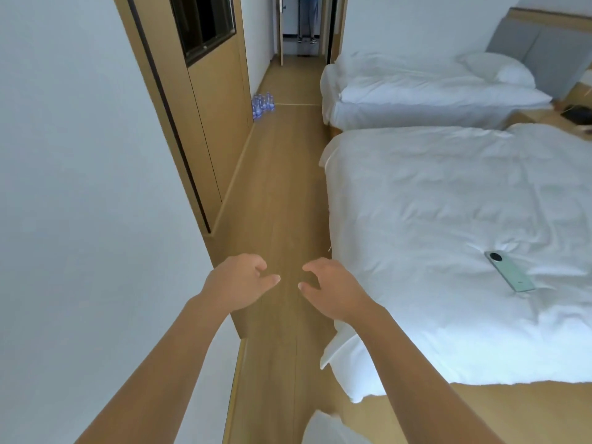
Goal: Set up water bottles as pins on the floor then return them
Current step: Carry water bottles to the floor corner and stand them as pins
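Wall, plain white (pixel 80 187), fills the left side, then a light wood wardrobe panel w/ a dark glass inset (pixel 205 100). Cluster of clear plastic water bottles w/ blue labels (pixel 262 105) stands upright on the light wood plank floor (pixel 282 193), tight against the wardrobe base, far down the aisle and well apart from both hands. Bottles packed close, touching or nearly so; too small to count, can't tell whether the arrangement is a proper pin triangle.

Left hand (pixel 238 282) reaches fwd over the floor, empty, fingers loosely curled, thumb out. Right hand (pixel 333 288) just beside it, same pose, empty, fingers half curled. Neither grips anything; a gap shows between them.

Step, my read: bottles look grouped already, so either setup is done or it hasn't started from that pile. Hands empty, so it's a walk phase. Next move needs closing the whole aisle distance, crouching, then taking bottles one per hand by the body.

Right of the aisle: near bed w/ a rumpled white duvet (pixel 432 219), a pale green smartphone (pixel 509 271) lying on it. Second white bed (pixel 416 91) behind. A person's legs (pixel 306 24) show in the far doorway.
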`<state>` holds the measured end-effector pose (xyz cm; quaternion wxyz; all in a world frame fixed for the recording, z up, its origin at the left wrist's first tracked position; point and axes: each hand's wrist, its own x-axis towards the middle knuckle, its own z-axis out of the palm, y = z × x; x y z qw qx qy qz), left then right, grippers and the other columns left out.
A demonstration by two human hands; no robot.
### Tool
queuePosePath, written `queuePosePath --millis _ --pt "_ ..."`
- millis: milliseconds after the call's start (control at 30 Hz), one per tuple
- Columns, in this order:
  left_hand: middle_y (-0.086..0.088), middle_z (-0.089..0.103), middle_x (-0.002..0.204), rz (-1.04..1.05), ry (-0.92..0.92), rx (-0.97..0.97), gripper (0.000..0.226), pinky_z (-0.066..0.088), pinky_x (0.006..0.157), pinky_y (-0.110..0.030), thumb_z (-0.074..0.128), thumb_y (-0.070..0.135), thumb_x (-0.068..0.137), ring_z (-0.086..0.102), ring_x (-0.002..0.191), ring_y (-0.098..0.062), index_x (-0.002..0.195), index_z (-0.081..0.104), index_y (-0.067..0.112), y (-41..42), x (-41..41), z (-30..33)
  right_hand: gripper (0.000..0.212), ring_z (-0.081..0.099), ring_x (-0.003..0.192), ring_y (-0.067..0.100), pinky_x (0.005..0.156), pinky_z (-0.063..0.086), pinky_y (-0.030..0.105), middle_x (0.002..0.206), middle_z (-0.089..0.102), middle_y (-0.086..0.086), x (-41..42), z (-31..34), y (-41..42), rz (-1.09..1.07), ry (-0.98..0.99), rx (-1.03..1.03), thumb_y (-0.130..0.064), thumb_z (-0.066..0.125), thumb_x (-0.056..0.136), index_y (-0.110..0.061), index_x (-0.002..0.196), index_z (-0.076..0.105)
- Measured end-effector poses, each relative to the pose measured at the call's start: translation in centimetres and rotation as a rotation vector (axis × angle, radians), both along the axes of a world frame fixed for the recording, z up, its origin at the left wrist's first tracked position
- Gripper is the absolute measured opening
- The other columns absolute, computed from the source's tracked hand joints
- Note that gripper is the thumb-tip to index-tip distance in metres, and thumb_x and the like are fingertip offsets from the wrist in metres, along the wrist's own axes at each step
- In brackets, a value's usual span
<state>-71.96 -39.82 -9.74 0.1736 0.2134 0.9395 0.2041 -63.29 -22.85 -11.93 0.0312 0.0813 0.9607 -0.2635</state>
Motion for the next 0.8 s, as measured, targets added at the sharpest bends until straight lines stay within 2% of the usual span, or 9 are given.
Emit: queuePosePath --millis 300,500,800 --pt "0.002 0.06 0.126 -0.028 -0.024 -0.054 0.053 0.047 0.095 -0.037 0.052 0.052 0.089 0.057 0.112 -0.015 0.131 0.052 0.02 11.2 -14.1 -0.6 0.046 0.038 0.13 0.019 0.106 0.036 0.034 0.14 0.045 0.002 -14.2 -0.9 10.7 -0.014 -0.021 -0.016 -0.033 0.047 0.096 -0.013 0.137 0.044" --pt "0.002 0.059 0.127 0.033 -0.06 -0.037 0.053 0.047 0.092 -0.034 0.053 0.053 0.088 0.057 0.112 -0.015 0.13 0.052 0.022 18.9 -23.6 -0.1 0.047 0.036 0.131 0.02 0.106 0.033 0.031 0.14 0.045 0.002 -24.2 -0.3 19.4 0.012 -0.051 0.015 -0.034 0.046 0.097 -0.014 0.139 0.042" --pt "0.004 0.058 0.128 0.085 -0.081 -0.025 0.052 0.045 0.092 -0.033 0.053 0.053 0.088 0.056 0.114 -0.015 0.13 0.052 0.022 25.5 -34.9 -0.6 0.046 0.038 0.128 0.021 0.105 0.036 0.033 0.136 0.049 0.003 -36.6 -0.8 26.3 0.058 -0.064 0.029 -0.033 0.046 0.096 -0.014 0.138 0.044"
